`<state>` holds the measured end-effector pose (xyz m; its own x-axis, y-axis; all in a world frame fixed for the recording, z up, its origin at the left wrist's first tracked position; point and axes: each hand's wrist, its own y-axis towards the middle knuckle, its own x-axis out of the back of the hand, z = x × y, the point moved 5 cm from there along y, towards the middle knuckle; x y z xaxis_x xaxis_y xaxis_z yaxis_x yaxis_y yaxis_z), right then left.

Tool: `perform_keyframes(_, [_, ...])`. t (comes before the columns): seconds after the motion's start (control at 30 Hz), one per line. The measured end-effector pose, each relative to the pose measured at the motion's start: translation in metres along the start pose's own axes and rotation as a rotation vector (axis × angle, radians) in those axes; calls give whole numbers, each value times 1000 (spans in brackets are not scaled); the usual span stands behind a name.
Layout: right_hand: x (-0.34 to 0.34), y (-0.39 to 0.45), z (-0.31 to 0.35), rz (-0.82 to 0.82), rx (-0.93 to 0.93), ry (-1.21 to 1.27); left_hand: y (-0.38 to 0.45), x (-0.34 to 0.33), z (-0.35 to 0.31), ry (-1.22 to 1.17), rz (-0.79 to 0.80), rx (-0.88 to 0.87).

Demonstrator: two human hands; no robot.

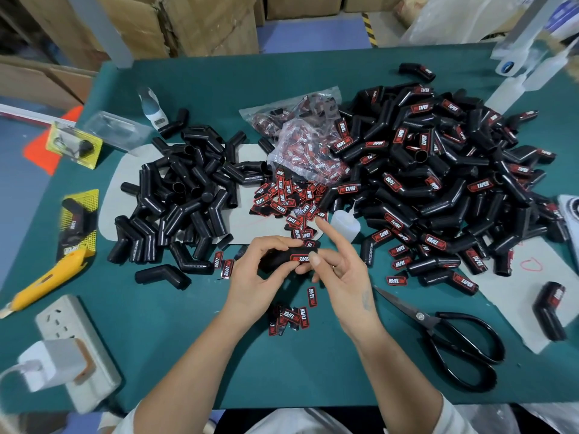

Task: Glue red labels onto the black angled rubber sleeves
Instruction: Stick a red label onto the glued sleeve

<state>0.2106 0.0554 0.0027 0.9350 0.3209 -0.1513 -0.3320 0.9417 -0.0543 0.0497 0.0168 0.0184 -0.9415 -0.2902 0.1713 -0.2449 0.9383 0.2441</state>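
A black angled rubber sleeve [277, 258] is gripped by my left hand [253, 277] just above the green table [307, 371]. A red label [300, 258] lies on the sleeve's top face. My right hand [346, 274] pinches that end of the sleeve, thumb pressing beside the label, index finger raised straight. Unlabelled sleeves [185, 195] are heaped on the left. Labelled sleeves [438, 183] form a big pile on the right. Loose red labels [288, 202] lie scattered behind my hands, and a few more labels [291, 317] sit in front.
A small glue bottle [344, 225] lies just behind my right hand. Black scissors [451, 336] rest at the right front. A yellow utility knife [47, 278] and a white power strip [72, 349] are at the left. Bags of labels [300, 136] sit mid-table.
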Motion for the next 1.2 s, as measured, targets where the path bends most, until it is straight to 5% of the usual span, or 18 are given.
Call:
perform_keyframes(0.47, [-2,-3,0,-98,56,13,1,-6,-4,-73,63,39])
perform_keyframes(0.73, [-8,-5,8,37,-3,-41,-1,-5,-5,16,172,-11])
perform_keyframes(1.2, [-2,0,-4,24,-89,41,0,-9,-8,51,213,-16])
